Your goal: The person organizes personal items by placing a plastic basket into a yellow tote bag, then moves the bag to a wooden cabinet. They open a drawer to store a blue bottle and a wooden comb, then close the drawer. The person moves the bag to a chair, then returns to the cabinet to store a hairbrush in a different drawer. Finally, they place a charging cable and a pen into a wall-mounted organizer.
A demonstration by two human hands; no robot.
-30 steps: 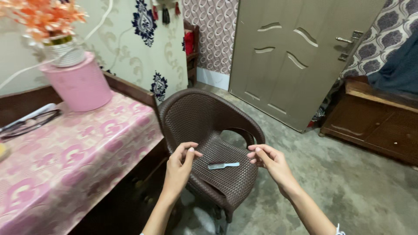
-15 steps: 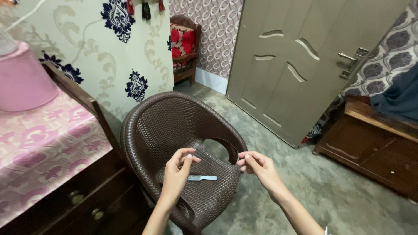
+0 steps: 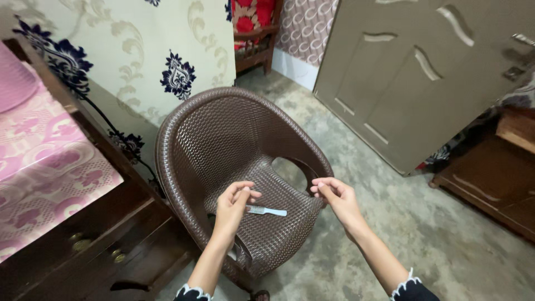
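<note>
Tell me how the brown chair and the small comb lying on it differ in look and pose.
The chair is dark brown with a woven pattern; the comb is pale bluish grey and smooth. The chair stands upright on the floor; the comb lies flat on its seat. The chair is far larger. Both sit just beyond the left hand and right hand.

No packages, labels, signs or screens show anywhere in this view, as far as the dim corners and cropped edges of the room allow one to tell.
</note>
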